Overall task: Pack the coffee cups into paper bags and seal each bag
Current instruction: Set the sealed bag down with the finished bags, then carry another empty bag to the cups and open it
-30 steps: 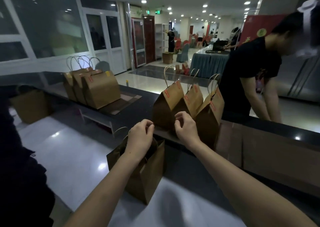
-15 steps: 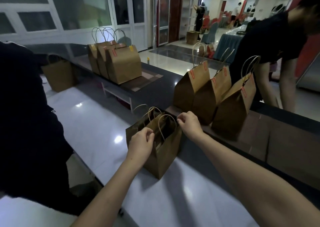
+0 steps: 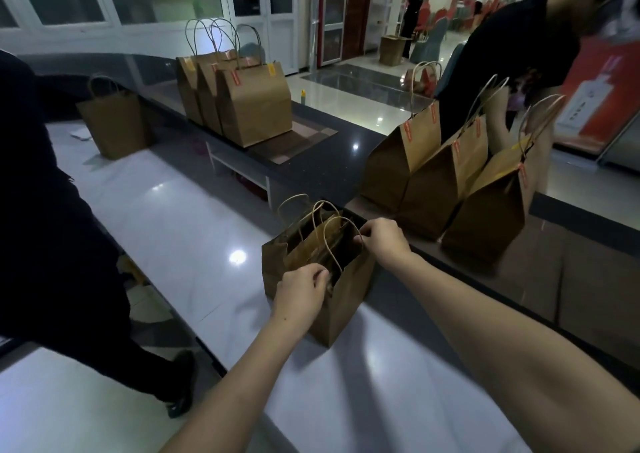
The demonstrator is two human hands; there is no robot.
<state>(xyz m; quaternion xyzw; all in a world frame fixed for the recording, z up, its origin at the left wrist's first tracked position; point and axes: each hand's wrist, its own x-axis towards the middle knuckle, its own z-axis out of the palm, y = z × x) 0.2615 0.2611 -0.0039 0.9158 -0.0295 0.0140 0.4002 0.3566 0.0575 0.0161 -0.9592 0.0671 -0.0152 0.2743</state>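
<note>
On the white counter (image 3: 166, 217), left hand (image 3: 299, 291) and right hand (image 3: 382, 241) pinch the open bag (image 3: 341, 300)'s rims; uneven pulls may tear or tip it.

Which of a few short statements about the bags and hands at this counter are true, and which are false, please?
1. The open paper bag stands on the white counter. True.
2. Both hands lie flat on the counter, clear of the bag. False: the left hand grips the bag's near rim and the right hand pinches its far top edge.
3. The three sealed bags beyond the right hand carry red stickers at their folded tops. True.
4. The bag between the hands is folded shut and stickered. False: its top gapes open, with the handles standing up.
</note>
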